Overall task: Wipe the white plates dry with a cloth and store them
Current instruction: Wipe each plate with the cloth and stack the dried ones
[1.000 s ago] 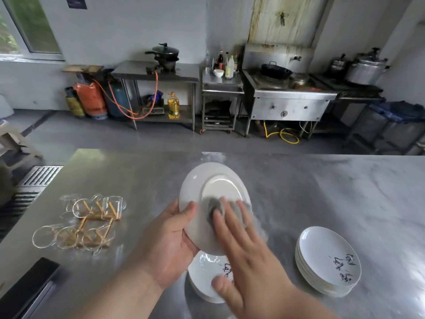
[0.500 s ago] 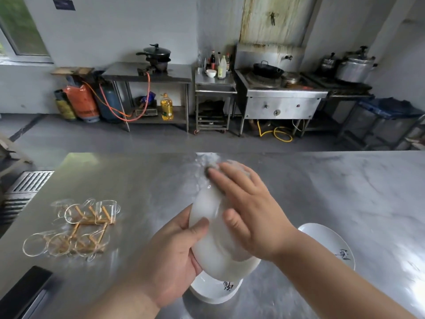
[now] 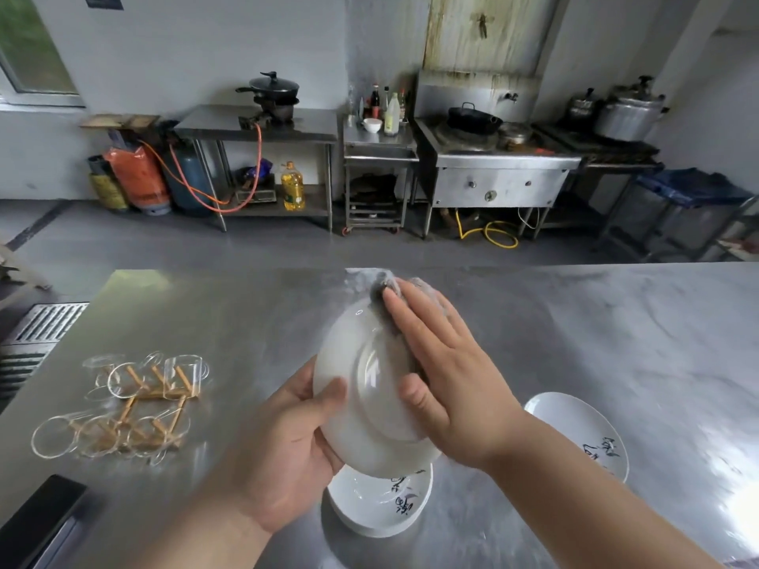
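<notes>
— Worked at a steel counter [image 3: 616, 322], with stoves and gas bottles along the far wall. Held what, and where?

— Held a white plate [image 3: 361, 408] tilted in the air over the counter, underside and foot ring turned to the camera, right above a stack [image 3: 382, 503] of like plates. Gripped its left rim with the left hand [image 3: 287, 437], thumb curled over the edge. Pressed a grey cloth [image 3: 386, 289] against the far rim with the right hand [image 3: 447, 384], fingers straight and flat, nothing clenched.

— Further out?

— Noted a second stack [image 3: 575, 433] just beyond the right forearm, and glass cups [image 3: 123, 404] with wooden handles well off to the left.

— Which step?

— Drying, by the look of things; storing not yet begun. Probably needed next: a sweep round the rest of the rim, then a level, gentle lowering onto a pile. Could not tell the dried pile from the wet.

— Changed against a second before?

— Shifted the cloth from the plate's middle up to its far edge. Kept the left grip on the same rim.
</notes>
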### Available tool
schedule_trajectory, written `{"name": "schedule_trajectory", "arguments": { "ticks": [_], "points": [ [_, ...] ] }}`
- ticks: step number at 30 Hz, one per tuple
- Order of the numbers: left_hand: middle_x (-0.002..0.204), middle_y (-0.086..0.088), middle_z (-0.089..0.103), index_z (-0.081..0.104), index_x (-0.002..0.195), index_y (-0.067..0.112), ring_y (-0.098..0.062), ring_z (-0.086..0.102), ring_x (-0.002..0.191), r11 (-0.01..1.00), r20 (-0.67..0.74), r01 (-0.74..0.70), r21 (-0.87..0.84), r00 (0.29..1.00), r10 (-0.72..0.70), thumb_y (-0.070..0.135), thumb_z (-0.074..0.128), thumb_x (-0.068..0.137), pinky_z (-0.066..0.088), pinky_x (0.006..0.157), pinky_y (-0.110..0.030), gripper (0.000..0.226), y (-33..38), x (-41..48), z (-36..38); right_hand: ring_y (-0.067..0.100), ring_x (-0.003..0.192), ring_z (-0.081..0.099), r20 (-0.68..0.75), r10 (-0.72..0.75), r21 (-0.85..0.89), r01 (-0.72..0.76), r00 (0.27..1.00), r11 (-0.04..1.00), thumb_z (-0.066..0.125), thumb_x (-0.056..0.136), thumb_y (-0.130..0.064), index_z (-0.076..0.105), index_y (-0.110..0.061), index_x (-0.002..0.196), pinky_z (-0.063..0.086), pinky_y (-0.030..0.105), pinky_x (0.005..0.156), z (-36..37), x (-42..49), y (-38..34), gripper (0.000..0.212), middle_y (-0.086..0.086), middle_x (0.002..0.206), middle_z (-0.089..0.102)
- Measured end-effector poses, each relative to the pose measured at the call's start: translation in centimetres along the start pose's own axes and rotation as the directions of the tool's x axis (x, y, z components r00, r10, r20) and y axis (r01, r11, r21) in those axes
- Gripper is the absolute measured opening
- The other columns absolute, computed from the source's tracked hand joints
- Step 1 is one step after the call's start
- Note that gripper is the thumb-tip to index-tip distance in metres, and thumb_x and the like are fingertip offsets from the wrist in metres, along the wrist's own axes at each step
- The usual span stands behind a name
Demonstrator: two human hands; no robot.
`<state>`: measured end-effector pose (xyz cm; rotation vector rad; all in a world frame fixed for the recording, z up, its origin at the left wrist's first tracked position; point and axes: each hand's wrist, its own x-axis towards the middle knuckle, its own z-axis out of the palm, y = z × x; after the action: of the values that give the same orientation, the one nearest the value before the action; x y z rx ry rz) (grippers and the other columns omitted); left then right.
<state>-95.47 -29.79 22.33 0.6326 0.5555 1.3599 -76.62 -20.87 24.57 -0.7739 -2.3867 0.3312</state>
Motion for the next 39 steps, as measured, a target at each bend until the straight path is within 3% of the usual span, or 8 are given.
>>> {"name": "schedule_trajectory", "arguments": {
  "ticks": [2,5,10,13,18,27,33,39],
  "points": [
    [0.135,-0.020,0.069,0.075,0.127,0.010,-0.032,0.068,0.125,0.997,-0.096,-0.025,-0.074,0.995,0.018,0.010,0.059,0.096,0.060,0.093,-0.045,0.035,-0.5,-0.1,-0.8,0.011,0.161,0.005,0.007,0.251,0.198,-0.248,0.968,0.948,0.012,0.098,-0.079,0.017,-0.017,0.165,0.016,0.047,0.130,0.9,-2.3,1.2,0.092,-0.007,0.174,0.013],
    [0.133,-0.015,0.071,0.077,0.124,0.015,-0.029,0.068,0.124,0.989,-0.123,-0.037,-0.140,0.992,0.020,0.010,0.047,0.102,0.060,0.092,-0.046,0.038,-1.0,-0.4,-1.3,0.009,0.160,0.011,-0.127,0.371,0.330,-0.313,0.920,0.890,0.018,0.105,-0.070,0.022,-0.020,0.166,0.016,0.034,0.129,3.3,-5.1,0.7,0.079,-0.015,0.173,0.017],
    [0.142,-0.019,0.064,0.070,0.134,0.013,-0.034,0.064,0.130,0.987,-0.022,0.076,-0.138,0.997,-0.080,0.018,0.085,0.085,0.059,0.093,-0.052,0.051,-1.5,-0.4,-0.3,-0.003,0.140,0.048,-0.381,0.575,0.479,-0.378,0.724,0.793,0.048,0.105,-0.030,0.059,-0.034,0.143,0.037,0.023,0.115,2.7,-2.1,1.2,0.040,-0.022,0.146,0.058],
    [0.138,-0.018,0.067,0.075,0.127,0.011,-0.032,0.067,0.125,0.981,-0.060,0.173,-0.091,0.982,-0.179,0.037,0.074,0.092,0.061,0.091,-0.046,0.044,0.2,0.2,0.1,-0.005,0.134,0.054,-0.256,0.465,0.472,-0.310,0.848,0.825,0.055,0.101,-0.015,0.067,-0.041,0.132,0.040,0.013,0.110,0.6,-0.8,1.6,0.042,-0.028,0.135,0.065],
    [0.140,-0.027,0.063,0.069,0.132,0.001,-0.039,0.063,0.129,0.978,-0.131,0.183,0.098,0.977,-0.169,0.019,0.048,0.099,0.052,0.107,-0.048,0.043,0.7,0.4,0.5,0.000,0.141,0.046,-0.018,0.126,0.180,-0.121,0.992,0.976,0.053,0.105,-0.021,0.063,-0.018,0.143,0.036,0.023,0.117,-1.0,0.5,1.1,0.040,-0.014,0.148,0.058],
    [0.143,-0.027,0.061,0.063,0.141,0.004,-0.041,0.060,0.132,0.996,-0.196,0.057,0.075,0.980,-0.041,0.030,0.052,0.103,0.055,0.103,-0.049,0.047,-0.2,0.4,-0.1,0.024,0.162,0.007,-0.105,0.145,-0.056,-0.151,0.984,0.987,0.021,0.109,-0.056,0.027,-0.002,0.162,0.015,0.058,0.127,3.1,-5.5,-2.7,0.076,0.005,0.174,0.017],
    [0.149,-0.027,0.056,0.056,0.146,0.002,-0.041,0.054,0.139,0.998,-0.187,0.055,0.045,0.981,-0.045,0.025,0.049,0.105,0.047,0.113,-0.053,0.048,-2.0,1.3,0.9,0.014,0.157,0.024,-0.012,0.147,-0.004,-0.147,0.989,0.989,0.014,0.101,-0.073,0.036,-0.011,0.160,0.025,0.044,0.127,-1.4,-0.2,1.4,0.089,-0.001,0.167,0.034],
    [0.151,-0.026,0.054,0.055,0.148,0.005,-0.041,0.053,0.140,1.000,-0.189,0.024,0.008,0.982,-0.022,0.035,0.049,0.106,0.047,0.111,-0.055,0.052,-0.7,1.6,0.1,0.021,0.162,-0.002,-0.144,0.277,0.135,-0.258,0.950,0.957,0.016,0.105,-0.067,0.015,-0.016,0.167,0.014,0.056,0.129,2.2,-5.2,-0.8,0.080,-0.006,0.176,0.006]
  ]
}}
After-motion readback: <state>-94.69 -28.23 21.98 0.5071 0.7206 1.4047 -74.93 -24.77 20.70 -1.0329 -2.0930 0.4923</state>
